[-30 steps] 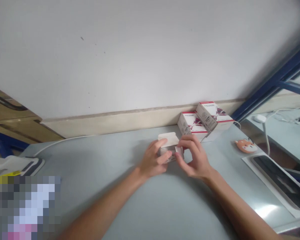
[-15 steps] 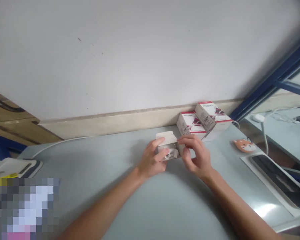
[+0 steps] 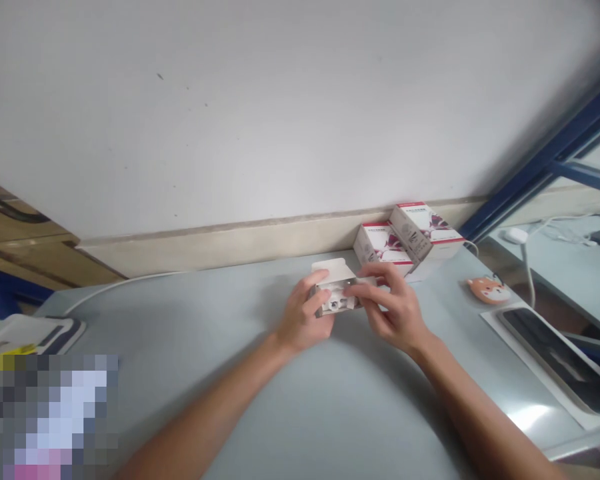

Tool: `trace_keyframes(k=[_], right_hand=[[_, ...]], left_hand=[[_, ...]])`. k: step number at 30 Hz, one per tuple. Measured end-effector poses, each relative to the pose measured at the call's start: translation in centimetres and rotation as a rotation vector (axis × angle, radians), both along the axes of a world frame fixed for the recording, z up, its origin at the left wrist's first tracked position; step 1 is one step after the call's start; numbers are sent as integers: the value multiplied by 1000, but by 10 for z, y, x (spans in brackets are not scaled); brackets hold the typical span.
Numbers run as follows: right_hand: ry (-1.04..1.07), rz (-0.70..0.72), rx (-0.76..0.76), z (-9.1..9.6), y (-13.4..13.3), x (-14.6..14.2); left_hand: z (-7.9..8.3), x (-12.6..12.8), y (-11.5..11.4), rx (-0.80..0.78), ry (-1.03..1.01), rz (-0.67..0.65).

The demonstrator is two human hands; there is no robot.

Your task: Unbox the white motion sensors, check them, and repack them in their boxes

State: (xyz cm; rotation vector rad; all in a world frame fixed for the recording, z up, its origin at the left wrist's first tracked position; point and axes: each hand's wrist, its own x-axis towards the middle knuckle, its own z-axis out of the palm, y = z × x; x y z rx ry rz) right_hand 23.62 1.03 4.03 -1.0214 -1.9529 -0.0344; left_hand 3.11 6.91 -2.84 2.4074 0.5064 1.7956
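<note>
A small white cardboard box is held above the table with its lid flap raised and its opening facing me. White parts show inside; their kind is too small to make out. My left hand grips the box by its left side, fingers bent over the edge of the opening. At the right side, my right hand has its fingers closed about the box's side flap. Its index fingertip reaches over the opening and hides part of the contents.
Two white-and-red printed boxes stand by the wall, behind my right hand. To the right lie an orange animal-face item and a long dark device on a white sheet. A white cable runs along the table's back left.
My right hand's index finger has moved left from the box's right edge to over its opening. My left hand still holds the box in nearly the same place.
</note>
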Motion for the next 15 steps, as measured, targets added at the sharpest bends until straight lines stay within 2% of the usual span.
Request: trace_keyframes(k=[3,6,15], right_hand=[[-99,-14,-97,5,-4,0],[-110,-30,-147,7,-6,-2],[150,56,-285,9,-6,-8]], left_hand=[[1,0,0,-61,-3,28],[2,0,0,-112,7,48],[4,2,3,-63,-9,34]])
